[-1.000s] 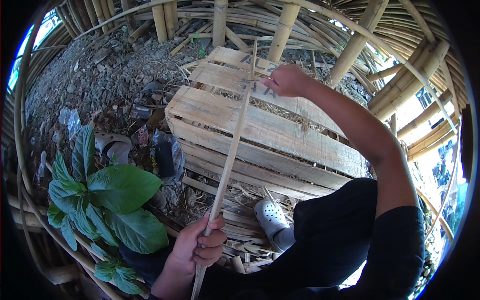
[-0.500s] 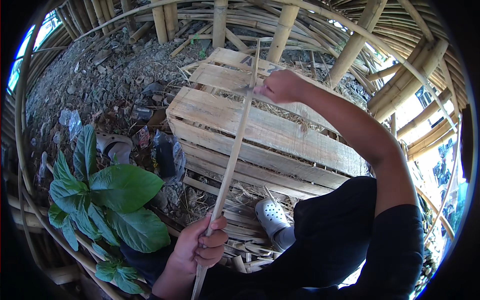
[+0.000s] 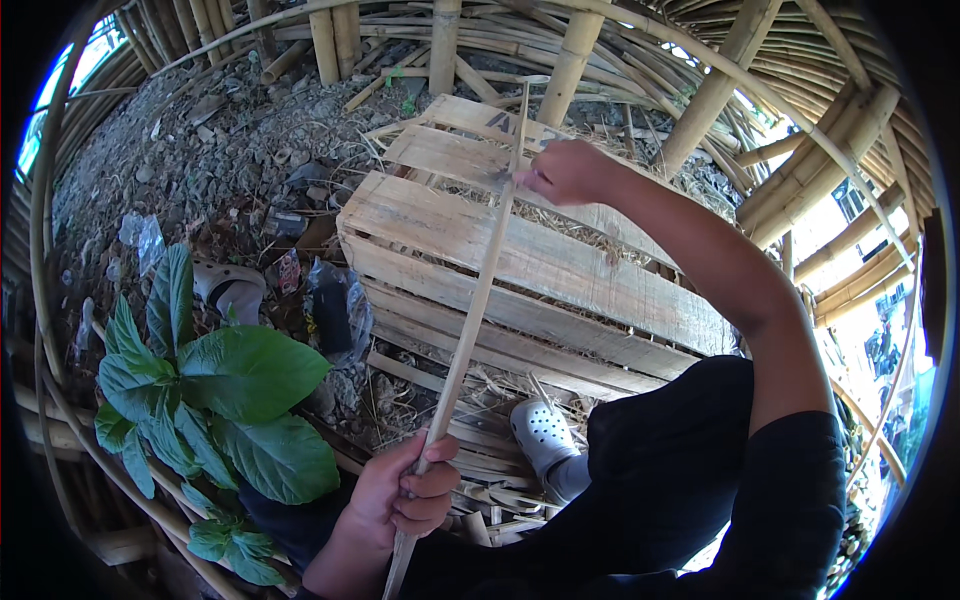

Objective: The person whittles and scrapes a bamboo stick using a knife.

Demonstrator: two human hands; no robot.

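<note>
A long, thin bamboo strip (image 3: 476,310) runs up and away from me, its far end rising over the crate. My left hand (image 3: 412,488) is closed around its lower part, with the fingers wrapped over it. Farther up, my right hand (image 3: 568,172) is closed on a small knife, whose dark blade (image 3: 503,179) lies against the strip. The knife's handle is hidden in my fingers. Beneath the strip is a slatted wooden crate (image 3: 560,262) with straw showing through its gaps.
A broad-leaved green plant (image 3: 243,375) stands at the left. Rubble (image 3: 215,150) and plastic litter (image 3: 143,243) cover the ground behind it. Bamboo posts (image 3: 443,45) line the back, with stacked bamboo at the right. A clog-style shoe (image 3: 543,436) on my foot is beside the crate.
The strip and my right hand appear slightly farther right in the picture, along with a small shift of the whole view. Both hands keep their hold.
</note>
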